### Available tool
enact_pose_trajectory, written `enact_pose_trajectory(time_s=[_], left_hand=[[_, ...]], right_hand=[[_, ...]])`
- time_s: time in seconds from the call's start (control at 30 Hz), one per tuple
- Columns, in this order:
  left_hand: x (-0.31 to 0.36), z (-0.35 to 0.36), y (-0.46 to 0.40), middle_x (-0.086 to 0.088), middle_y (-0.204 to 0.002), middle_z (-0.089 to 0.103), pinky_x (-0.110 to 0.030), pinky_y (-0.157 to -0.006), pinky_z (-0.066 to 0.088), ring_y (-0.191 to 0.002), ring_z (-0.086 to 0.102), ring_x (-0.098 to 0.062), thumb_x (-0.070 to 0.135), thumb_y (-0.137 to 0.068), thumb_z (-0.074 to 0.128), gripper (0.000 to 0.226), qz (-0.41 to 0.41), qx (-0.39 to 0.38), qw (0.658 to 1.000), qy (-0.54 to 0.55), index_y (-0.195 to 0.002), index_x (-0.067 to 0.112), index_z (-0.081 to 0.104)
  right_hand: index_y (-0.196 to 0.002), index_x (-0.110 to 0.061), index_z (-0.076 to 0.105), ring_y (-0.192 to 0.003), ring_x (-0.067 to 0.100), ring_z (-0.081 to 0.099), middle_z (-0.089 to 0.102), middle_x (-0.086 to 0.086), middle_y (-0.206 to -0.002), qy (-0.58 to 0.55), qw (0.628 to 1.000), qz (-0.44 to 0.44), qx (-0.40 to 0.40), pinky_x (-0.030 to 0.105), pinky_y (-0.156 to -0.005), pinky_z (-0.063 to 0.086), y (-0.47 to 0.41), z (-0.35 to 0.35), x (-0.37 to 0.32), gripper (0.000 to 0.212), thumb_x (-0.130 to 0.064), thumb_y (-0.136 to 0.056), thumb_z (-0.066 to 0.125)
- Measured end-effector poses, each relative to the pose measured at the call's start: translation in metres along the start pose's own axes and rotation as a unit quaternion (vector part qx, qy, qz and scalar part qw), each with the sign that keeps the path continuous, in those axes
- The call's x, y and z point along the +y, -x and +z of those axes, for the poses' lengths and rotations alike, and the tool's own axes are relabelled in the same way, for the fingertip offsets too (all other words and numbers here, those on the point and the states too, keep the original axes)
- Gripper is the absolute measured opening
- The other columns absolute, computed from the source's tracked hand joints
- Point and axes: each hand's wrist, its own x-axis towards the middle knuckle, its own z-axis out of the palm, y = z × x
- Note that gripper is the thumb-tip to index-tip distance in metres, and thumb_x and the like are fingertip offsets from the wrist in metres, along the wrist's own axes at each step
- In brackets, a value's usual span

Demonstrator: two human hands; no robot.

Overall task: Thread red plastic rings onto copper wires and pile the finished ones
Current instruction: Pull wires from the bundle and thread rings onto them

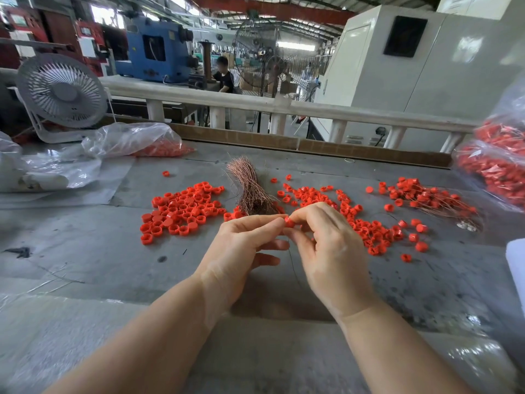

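My left hand (244, 245) and my right hand (326, 245) meet above the table's middle and pinch one red ring (289, 222) between their fingertips. A thin wire (292, 263) hangs down from the ring between the hands. Behind them lies a bundle of copper wires (250, 186). Loose red rings lie in a heap on the left (181, 209) and in a looser spread on the right (366, 223). A pile of rings threaded on wires (429, 197) lies at the far right.
A grey table (113, 265) bears everything. A white desk fan (61, 93) stands at the back left beside a plastic bag with red rings (136, 142). Bags of red parts (497, 163) stand at the right edge. A cardboard strip (312, 145) lines the back edge.
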Motion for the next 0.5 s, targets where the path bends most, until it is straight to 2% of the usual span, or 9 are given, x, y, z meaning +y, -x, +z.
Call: enact_pose_trajectory(time_s=[0.07,0.13,0.3,0.5], left_hand=[[-0.001,-0.0004,-0.0008,-0.004,-0.076,0.071,-0.018,-0.048,0.049,-0.063,0.064,-0.009,0.024,-0.064,0.067,0.03,0.001,0.002,1.0,0.004,-0.09,0.01,0.073],[-0.002,-0.0009,-0.0012,-0.003,-0.073,0.07,-0.018,-0.048,0.049,-0.062,0.064,-0.008,0.025,-0.062,0.068,0.026,0.004,0.002,1.0,0.004,-0.085,0.012,0.074],[-0.0034,-0.0028,-0.0023,0.001,-0.072,0.07,-0.017,-0.048,0.047,-0.062,0.063,-0.006,0.025,-0.064,0.069,0.017,0.009,-0.007,1.0,-0.003,-0.078,0.019,0.077],[-0.0028,-0.0027,-0.0028,0.001,-0.071,0.069,-0.016,-0.046,0.045,-0.06,0.061,-0.004,0.021,-0.072,0.065,0.013,0.001,-0.01,1.0,-0.007,-0.08,0.016,0.074]], right_hand=[[-0.082,-0.007,0.063,-0.075,0.021,0.06,0.061,0.002,-0.08,0.001,1.0,-0.005,0.0,0.036,-0.06,0.052,-0.0001,-0.0001,-0.0002,0.005,-0.012,-0.083,0.063],[-0.081,-0.006,0.063,-0.075,0.022,0.06,0.062,0.003,-0.08,0.001,1.0,-0.008,0.0,0.037,-0.06,0.053,0.0004,-0.0003,0.0,0.005,-0.009,-0.081,0.067],[-0.082,-0.008,0.063,-0.075,0.021,0.06,0.061,0.001,-0.08,-0.008,1.0,-0.006,0.001,0.034,-0.062,0.051,0.0005,-0.0005,0.0006,0.006,-0.013,-0.082,0.066],[-0.085,-0.01,0.064,-0.076,0.017,0.058,0.061,-0.001,-0.081,-0.028,1.0,-0.003,-0.009,0.028,-0.066,0.049,0.001,-0.0002,0.0026,0.007,-0.015,-0.081,0.067]])
